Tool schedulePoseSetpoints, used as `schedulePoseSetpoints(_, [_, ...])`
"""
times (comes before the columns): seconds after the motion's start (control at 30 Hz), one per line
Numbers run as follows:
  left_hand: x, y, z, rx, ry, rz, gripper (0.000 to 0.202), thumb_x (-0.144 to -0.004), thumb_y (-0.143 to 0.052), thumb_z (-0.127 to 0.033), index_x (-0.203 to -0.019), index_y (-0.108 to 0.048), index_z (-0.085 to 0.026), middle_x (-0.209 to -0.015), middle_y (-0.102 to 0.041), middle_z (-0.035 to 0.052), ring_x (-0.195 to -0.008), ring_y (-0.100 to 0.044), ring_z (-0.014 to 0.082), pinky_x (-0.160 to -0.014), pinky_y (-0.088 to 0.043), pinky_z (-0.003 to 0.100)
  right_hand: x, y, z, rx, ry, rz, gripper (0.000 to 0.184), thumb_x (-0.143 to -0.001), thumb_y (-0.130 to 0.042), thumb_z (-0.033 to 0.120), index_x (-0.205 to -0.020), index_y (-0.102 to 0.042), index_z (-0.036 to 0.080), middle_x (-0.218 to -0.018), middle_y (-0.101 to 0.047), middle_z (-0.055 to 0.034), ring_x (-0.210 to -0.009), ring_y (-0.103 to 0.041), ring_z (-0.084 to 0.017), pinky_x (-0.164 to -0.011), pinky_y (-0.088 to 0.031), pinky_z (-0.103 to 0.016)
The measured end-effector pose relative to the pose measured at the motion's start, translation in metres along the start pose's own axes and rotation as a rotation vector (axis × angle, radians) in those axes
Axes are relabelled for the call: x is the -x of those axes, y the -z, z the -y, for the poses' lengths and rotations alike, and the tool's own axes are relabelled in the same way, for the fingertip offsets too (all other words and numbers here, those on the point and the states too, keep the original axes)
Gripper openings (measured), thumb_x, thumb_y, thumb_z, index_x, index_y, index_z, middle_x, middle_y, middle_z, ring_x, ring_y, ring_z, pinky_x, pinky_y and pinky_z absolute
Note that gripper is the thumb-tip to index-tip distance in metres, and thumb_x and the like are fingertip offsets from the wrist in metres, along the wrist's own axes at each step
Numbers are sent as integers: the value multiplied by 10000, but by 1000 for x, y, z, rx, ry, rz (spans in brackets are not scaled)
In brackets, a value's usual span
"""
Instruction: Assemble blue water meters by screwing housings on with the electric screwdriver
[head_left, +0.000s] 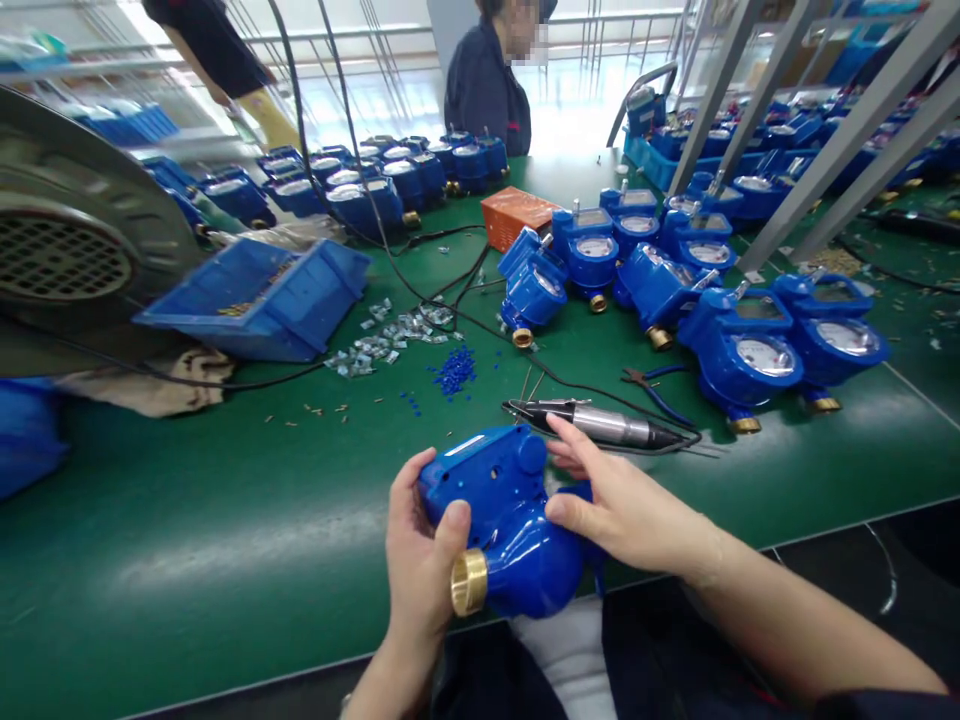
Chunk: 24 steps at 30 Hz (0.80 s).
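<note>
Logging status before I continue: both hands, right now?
Left hand: closed, holding a blue meter.
Right hand: open, at that meter's other side; whether it touches cannot be told.

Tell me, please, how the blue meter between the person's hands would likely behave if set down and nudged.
The blue meter would probably rock or tip if resting on its bulging, rounded body. Its thick brass fitting hints that it may be fairly heavy for its size. The glossy casing could feel slightly slippery.

Glossy meter body [541, 562] — shiny metal collar [475, 580]
</note>
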<state>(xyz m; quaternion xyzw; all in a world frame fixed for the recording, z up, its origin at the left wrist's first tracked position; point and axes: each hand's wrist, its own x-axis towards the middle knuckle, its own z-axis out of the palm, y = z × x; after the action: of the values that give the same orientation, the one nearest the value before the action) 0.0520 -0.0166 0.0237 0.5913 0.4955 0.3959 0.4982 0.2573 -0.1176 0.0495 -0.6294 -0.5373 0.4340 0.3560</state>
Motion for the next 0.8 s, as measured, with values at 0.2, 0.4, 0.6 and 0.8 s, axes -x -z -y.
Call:
schedulePoseSetpoints(0.2, [-7, 8, -2, -146, -30, 113, 717, -890, -509, -655, -1457, -464, -218, -1490, -494, 106, -1382, -438, 326, -1186, -289, 466, -31, -3, 16, -25, -49, 56, 1154, -744, -625, 790, -1573, -75, 204, -1591, -208, -178, -1470, -283, -334, -1189, -315, -502])
schedulePoseSetpoints(0.4, [-22, 14, -3, 71, 190, 171, 792, -783, -695, -608, -1447, -458, -247, -1339, -617, 108, -1187, -613, 330, -1029, -492, 449, -55, -9, 45, 38, -217, 112, 1235, -584, -741, 809, -1550, -197, 264, -1452, -293, -195, -1390, -358, -432, -1120, -349, -584])
schedulePoseSetpoints(0.6, [-53, 8, -7, -1, 243, 147, 833, -634, -780, -669, -1329, -530, -286, -1248, -634, 101, -1146, -625, 326, -802, -579, 323, -75, 2, 51, 60, -350, 185, 1265, -441, -772, 842, -1486, -284, 323, -1392, -346, -140, -1325, -427, -419, -1080, -393, -591])
schedulePoseSetpoints(0.8, [-70, 10, -6, 56, 307, 222, 880, -523, -853, -628, -1250, -551, -234, -1071, -710, 75, -845, -701, 281, -665, -605, 315, -76, 0, 61, 98, -420, 124, 1181, -461, -773, 803, -1440, -339, 305, -1327, -380, -121, -1312, -433, -421, -1062, -402, -592])
